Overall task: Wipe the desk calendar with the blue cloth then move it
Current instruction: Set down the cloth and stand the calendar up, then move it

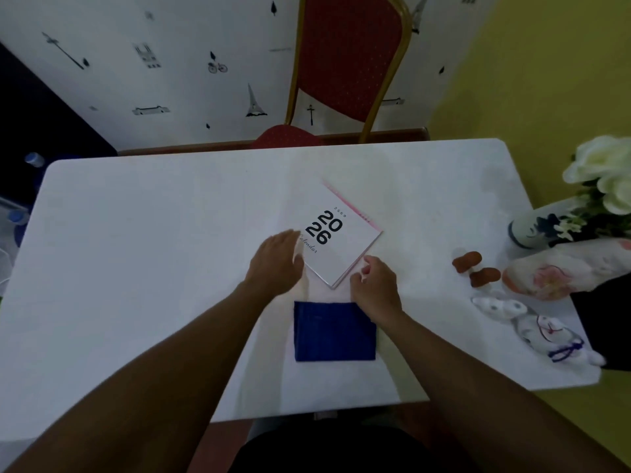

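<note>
A white desk calendar (pixel 345 238) with "2026" on its cover and a pink spiral edge lies turned at an angle on the white table (pixel 136 268). Just in front of it a folded blue cloth (pixel 333 332) lies flat. My left hand (pixel 276 264) is at the calendar's left edge, fingers stretched out and apart, touching or just above it. My right hand (pixel 375 285) is at the calendar's near right edge with fingers curled; it overlaps the cloth's upper right corner. I cannot tell whether it pinches the calendar.
At the table's right side stand a vase with white flowers (pixel 601 186), two brown mushroom figures (pixel 474 266), a floral pouch (pixel 560 271) and small white cloth dolls (pixel 532 326). A red chair (pixel 348 63) stands behind the table's far edge.
</note>
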`<state>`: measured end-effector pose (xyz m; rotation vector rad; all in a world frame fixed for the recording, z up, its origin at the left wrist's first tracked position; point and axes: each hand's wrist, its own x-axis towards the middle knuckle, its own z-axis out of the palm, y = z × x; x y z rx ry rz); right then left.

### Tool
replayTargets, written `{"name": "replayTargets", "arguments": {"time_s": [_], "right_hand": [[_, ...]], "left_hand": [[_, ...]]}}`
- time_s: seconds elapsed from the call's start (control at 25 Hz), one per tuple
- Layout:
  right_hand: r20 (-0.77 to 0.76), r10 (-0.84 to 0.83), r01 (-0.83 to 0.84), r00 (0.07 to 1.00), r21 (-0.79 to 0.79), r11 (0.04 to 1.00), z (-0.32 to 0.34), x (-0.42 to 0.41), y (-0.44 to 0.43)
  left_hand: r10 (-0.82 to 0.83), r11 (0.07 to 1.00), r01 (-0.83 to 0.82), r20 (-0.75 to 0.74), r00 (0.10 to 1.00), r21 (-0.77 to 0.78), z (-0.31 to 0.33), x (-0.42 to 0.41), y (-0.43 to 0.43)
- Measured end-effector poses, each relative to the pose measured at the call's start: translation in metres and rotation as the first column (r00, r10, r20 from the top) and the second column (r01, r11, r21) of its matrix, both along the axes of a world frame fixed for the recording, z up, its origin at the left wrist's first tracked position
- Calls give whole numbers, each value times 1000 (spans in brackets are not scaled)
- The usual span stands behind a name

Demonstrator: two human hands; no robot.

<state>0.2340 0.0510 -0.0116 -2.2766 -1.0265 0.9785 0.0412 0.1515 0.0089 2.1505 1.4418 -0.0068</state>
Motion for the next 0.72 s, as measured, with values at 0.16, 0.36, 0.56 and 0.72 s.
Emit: {"name": "replayTargets", "arguments": {"time_s": [0.16,0.36,0.56,0.72], "right_hand": [[-72,-252,245,965,-99,964,-8,0,30],[-89,-385,380,919,-73,922,-16,-7,40],[-260,-538,536,802,-86,840,-13,-10,46],[-377,-587,596,716,-109,796,-4,-6,50]], "left_hand": [[99,989,-102,-39,994,-107,-3,14,51],[155,967,-155,-16,988,-202,-15,27,77],[263,954,-254,41,964,-160,-20,29,83],[380,899,-360,38,924,-248,-15,21,87]]}}
